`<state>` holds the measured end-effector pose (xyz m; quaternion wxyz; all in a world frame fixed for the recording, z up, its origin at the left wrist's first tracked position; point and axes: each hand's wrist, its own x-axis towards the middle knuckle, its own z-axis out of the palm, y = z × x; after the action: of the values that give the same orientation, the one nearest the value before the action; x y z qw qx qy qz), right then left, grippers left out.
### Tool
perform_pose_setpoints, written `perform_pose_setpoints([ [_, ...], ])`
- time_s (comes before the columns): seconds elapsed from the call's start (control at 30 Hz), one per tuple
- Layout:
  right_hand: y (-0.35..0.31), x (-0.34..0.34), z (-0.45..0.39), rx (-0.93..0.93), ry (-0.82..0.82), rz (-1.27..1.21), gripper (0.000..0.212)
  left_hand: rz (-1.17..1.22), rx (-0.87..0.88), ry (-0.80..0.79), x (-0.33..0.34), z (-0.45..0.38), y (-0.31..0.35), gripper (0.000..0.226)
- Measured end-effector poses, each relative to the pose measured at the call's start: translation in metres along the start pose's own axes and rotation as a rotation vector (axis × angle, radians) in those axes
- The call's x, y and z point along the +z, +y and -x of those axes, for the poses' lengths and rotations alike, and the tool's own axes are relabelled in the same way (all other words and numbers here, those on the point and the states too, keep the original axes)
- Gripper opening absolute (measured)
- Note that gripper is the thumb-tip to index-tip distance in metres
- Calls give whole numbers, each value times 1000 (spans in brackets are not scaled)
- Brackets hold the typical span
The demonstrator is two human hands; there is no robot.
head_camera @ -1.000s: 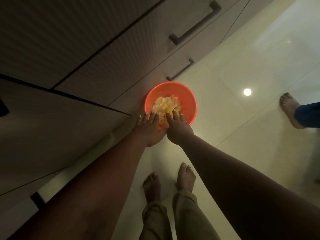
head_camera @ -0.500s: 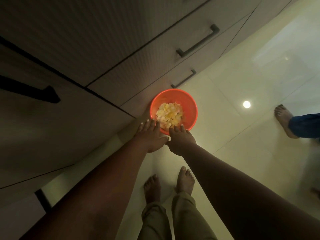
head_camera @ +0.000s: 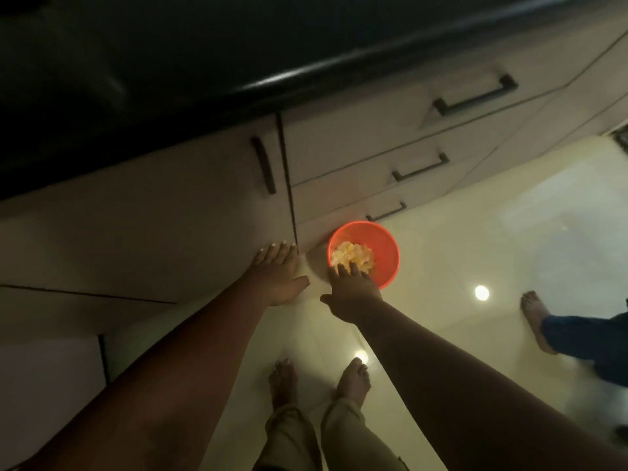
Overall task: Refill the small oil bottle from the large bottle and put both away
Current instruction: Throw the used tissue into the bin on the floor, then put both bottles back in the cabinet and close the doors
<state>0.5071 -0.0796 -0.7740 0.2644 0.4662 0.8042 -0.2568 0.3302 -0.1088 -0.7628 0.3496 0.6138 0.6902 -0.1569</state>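
Neither oil bottle is in view. An orange plastic bowl [head_camera: 385, 244] holding yellow food pieces [head_camera: 351, 254] stands on the pale tiled floor against the base of the drawers. My right hand [head_camera: 350, 290] reaches over the bowl's near rim, fingers lying on it and touching the food, thumb spread to the left. My left hand [head_camera: 277, 277] is apart from the bowl, to its left. It is flat, with straight fingers pointing at the lower cabinet door, and holds nothing.
A dark countertop edge [head_camera: 306, 76] runs above cream cabinets: a door with a vertical handle [head_camera: 263, 164] and drawers with bar handles [head_camera: 475, 96]. My bare feet [head_camera: 353, 377] stand below the bowl. Another person's foot [head_camera: 535, 314] and trouser leg are at the right.
My left hand has come off the bowl and moved left toward the cabinet door. The camera has risen, so the countertop edge now shows. My right hand stays at the bowl's near rim.
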Motion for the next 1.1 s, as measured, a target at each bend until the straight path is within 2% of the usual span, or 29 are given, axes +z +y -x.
perform_pose_setpoints([
  [0.13, -47, -28, 22, -147, 1, 157, 72, 57, -60, 41, -23, 45, -30, 81],
  [0.27, -100, -64, 32, -297, 67, 282, 71, 93, -157, 103, -43, 90, -59, 79],
  [0.73, -252, -158, 90, -624, 184, 539, 76, 136, -426, 279, -92, 230, -133, 74],
  [0.83, -278, -185, 108, -681, 220, 525, 74, 183, -395, 328, -122, 256, -135, 63],
  [0.93, -294, -216, 124, -735, 254, 397, 64, 136, -349, 511, -152, 281, -135, 42],
  [1.1, -305, -259, 147, -779, 271, 282, 56, -3, -325, 642, -201, 318, -136, 37],
])
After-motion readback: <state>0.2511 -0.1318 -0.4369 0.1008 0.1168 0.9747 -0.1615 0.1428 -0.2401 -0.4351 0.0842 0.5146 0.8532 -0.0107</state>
